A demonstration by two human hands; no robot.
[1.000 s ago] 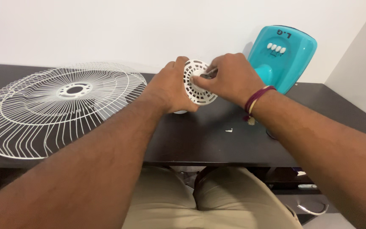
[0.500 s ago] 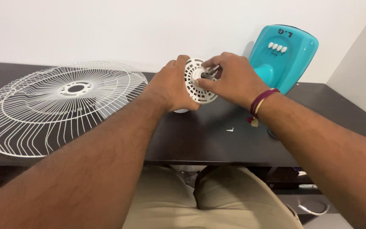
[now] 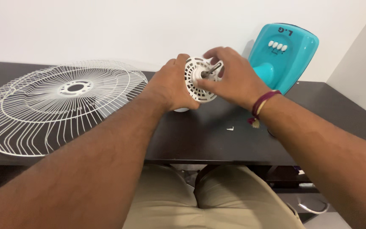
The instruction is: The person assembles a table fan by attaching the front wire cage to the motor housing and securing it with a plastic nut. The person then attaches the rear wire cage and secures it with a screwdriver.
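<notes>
Your left hand (image 3: 170, 87) is wrapped tight around the white round slotted plastic fan motor housing (image 3: 198, 80), held just above the far middle of the dark wooden table (image 3: 200, 140). Your right hand (image 3: 234, 78) pinches its fingers, apparently, at the housing's dark metal shaft (image 3: 210, 70). If that pinch slips, any small part there could drop and roll toward the white wire fan guard (image 3: 64, 104) on the left.

Plain white wall (image 3: 106, 29) behind, second white wall (image 3: 361, 72) meeting it at right corner. Dark brown, near-black table (image 3: 217, 144) runs full width against wall, matte top, soft even light, faint shadows. Lower shelf (image 3: 289, 176) under table edge at right. Pale floor patch (image 3: 339, 220) bottom right.
</notes>
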